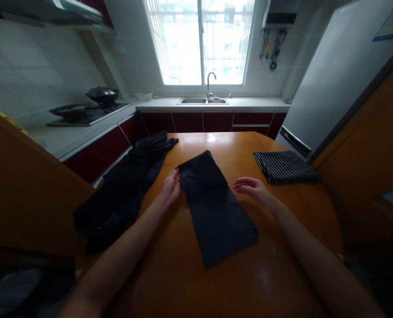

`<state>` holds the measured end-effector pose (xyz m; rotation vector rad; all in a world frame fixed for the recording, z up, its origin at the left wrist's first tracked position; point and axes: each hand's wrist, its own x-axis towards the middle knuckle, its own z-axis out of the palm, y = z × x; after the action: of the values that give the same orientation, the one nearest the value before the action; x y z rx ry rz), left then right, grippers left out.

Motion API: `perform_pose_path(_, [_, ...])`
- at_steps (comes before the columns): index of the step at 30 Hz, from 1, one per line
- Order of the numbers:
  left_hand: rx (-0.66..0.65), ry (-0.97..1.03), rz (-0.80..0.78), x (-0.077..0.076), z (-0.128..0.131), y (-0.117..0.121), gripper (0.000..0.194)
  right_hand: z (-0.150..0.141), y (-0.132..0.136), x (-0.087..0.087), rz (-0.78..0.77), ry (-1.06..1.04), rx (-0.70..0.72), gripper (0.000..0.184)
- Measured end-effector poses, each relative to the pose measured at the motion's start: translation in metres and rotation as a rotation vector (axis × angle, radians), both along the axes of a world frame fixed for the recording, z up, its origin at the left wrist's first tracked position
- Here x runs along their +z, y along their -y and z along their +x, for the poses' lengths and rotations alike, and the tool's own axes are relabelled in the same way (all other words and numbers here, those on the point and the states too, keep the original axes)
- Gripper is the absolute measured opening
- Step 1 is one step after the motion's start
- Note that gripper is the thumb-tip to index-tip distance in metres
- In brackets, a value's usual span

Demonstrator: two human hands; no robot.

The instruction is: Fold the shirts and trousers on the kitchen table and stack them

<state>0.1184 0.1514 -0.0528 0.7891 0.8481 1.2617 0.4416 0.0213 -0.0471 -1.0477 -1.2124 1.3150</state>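
A folded dark navy garment (218,207), long and narrow like folded trousers, lies across the middle of the wooden table (229,287). A crease runs across it below its far part. At its far left edge my left hand (172,184) has its fingers closed on the cloth. Just beyond the garment's right edge is my right hand (251,187), holding nothing, its fingers stretched out and slightly bent. Between that hand and the cloth there is a small gap.
A loose heap of dark clothes (126,190) covers the table's left side. To the far right sits a folded black-and-white striped garment (286,166). Beyond the table are a sink (203,101), a stove with a wok (102,94), and a fridge (335,66).
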Motion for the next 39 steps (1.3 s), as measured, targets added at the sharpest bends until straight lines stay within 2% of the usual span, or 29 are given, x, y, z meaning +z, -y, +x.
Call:
perform_pose_path(3, [0.284,-0.111,0.063,-0.002,-0.012,-0.011,0.036,-0.005,-0.01,-0.015,0.011,0.188,-0.197,0.021])
perform_pose_path(5, [0.392,-0.306,0.197,-0.005,-0.011,-0.004,0.042,-0.009,-0.013,-0.024,0.039,0.365,-0.289,0.016])
perform_pose_path(6, [0.402,-0.456,0.315,-0.007,-0.007,0.003,0.041,-0.012,-0.013,-0.028,0.058,0.446,-0.306,0.016])
perform_pose_path(8, [0.308,-0.799,0.599,-0.011,0.006,0.022,0.032,-0.018,-0.01,-0.033,0.085,0.588,-0.27,0.018])
perform_pose_path(10, [0.121,-1.051,0.79,-0.016,0.021,0.044,0.026,-0.025,-0.005,-0.034,0.086,0.719,-0.2,0.018])
perform_pose_path(14, [-0.173,-1.325,0.862,-0.03,0.04,0.077,0.035,-0.035,0.007,-0.028,0.006,0.942,-0.173,0.015])
perform_pose_path(17, [-0.315,-1.448,0.893,-0.036,0.041,0.083,0.044,-0.043,0.015,-0.019,-0.047,1.116,-0.184,0.013])
perform_pose_path(21, [-0.343,-1.455,0.917,-0.036,0.037,0.079,0.042,-0.058,0.029,-0.007,-0.032,1.354,-0.191,0.012])
perform_pose_path(25, [-0.266,-1.4,0.94,-0.034,0.039,0.08,0.034,-0.073,0.039,0.001,-0.034,1.501,-0.182,0.013])
perform_pose_path(29, [-0.191,-1.304,0.979,-0.028,0.044,0.084,0.029,-0.078,0.039,0.004,0.037,1.563,-0.18,0.016])
perform_pose_path(32, [-0.191,-1.231,0.959,-0.02,0.045,0.086,0.026,-0.081,0.039,0.005,0.153,1.506,-0.198,0.015])
perform_pose_path(34, [-0.208,-1.173,0.879,-0.015,0.044,0.088,0.03,-0.088,0.04,0.003,0.276,1.413,-0.183,0.015])
perform_pose_path(37, [-0.249,-1.132,0.721,-0.012,0.043,0.09,0.049,-0.105,0.046,-0.004,0.461,1.201,0.007,0.016])
perform_pose_path(39, [-0.288,-1.156,0.689,-0.013,0.043,0.088,0.056,-0.116,0.048,-0.009,0.53,1.046,0.164,0.018])
